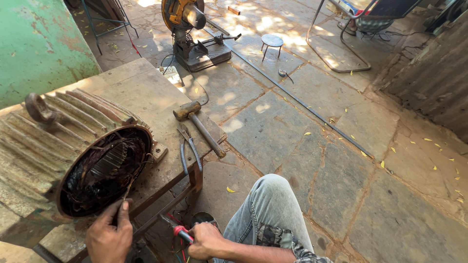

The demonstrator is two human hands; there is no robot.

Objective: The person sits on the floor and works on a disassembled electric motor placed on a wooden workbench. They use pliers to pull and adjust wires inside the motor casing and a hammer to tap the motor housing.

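Rustily ribbed, the round stator [73, 156] gapes; left hand [109, 234] pinches a thin wire [127, 187], right hand [204, 239] clasps a red-handled tool [176, 229].

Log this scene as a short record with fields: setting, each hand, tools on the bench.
setting: outdoor stone floor, wooden bench
left hand: fingers pinch a thin wire at the open end of the motor housing
right hand: grips a red-handled tool below the bench edge
on bench: hammer and pliers, side by side, untouched
background: chop saw, small stool
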